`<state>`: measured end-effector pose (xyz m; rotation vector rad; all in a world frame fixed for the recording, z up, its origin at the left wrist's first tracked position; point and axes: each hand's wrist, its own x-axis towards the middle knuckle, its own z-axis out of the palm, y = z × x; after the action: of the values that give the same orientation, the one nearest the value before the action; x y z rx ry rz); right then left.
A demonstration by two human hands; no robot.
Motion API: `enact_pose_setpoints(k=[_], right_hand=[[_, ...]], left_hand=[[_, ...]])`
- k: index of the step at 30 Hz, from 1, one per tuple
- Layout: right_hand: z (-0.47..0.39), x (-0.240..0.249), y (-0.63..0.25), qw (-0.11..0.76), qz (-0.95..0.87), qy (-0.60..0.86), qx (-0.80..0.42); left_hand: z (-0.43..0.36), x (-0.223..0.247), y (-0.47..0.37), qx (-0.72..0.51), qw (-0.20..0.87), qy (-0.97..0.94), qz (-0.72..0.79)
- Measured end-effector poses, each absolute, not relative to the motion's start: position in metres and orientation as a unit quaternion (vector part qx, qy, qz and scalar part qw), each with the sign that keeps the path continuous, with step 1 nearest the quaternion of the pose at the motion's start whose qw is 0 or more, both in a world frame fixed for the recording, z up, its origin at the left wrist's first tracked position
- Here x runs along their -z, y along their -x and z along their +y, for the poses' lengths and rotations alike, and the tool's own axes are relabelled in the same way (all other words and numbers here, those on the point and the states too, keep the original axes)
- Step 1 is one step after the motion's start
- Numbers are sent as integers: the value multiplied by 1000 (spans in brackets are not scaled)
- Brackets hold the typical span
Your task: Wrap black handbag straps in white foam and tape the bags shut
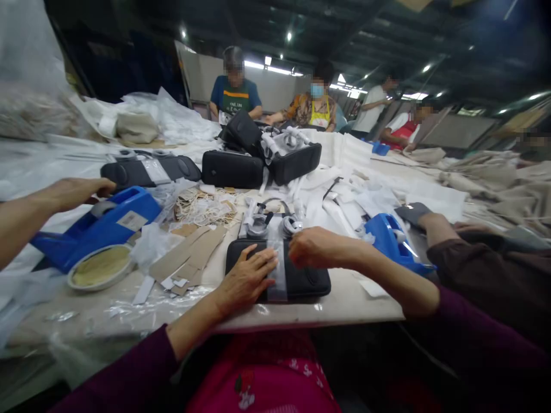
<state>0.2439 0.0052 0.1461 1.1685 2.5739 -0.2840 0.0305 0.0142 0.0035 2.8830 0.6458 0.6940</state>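
Far left, a blue plastic tape dispenser (129, 209), white label on it, print too small to read; a co-worker's hand (71, 194) is by its top. Just below, a round white dish (71, 280) with yellowish contents. Next, flat brown cardboard pieces (189, 255), matte, left of the left fingers, thin pale cords (206, 207) tangled beyond. Across the tabletop (344, 311), a green apron (236, 103) with white lettering, not legible.

Left hand (247, 280): fingers open, spread flat on the black case (303, 282). Case is a rounded rectangle, dark, smooth-looking, directly under the left fingers, its upper part under the right ones. Shiny translucent band (278, 281) runs across its middle, between the two hands. Plastic-wrapped rings (257, 225) just beyond.

Right hand (312, 248): fingers curled at the case right of the band; cannot tell if they grip anything. Second blue tape dispenser (390, 238) right of the right fingers.
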Motion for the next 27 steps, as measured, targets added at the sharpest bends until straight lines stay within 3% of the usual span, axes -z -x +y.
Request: enact_pose_setpoints(k=[8,20,27], right_hand=[[72,-124,-191,268,877,-397,48],[82,-107,-191,259,899,-353,-28],[70,-96,-190,195,905,-361,-111]], left_hand=[[14,-5,-30,-256,56,-936,235],[15,-6,-28,-232,83,-945,215],[15,-5,-28,-240,83,-944,211]])
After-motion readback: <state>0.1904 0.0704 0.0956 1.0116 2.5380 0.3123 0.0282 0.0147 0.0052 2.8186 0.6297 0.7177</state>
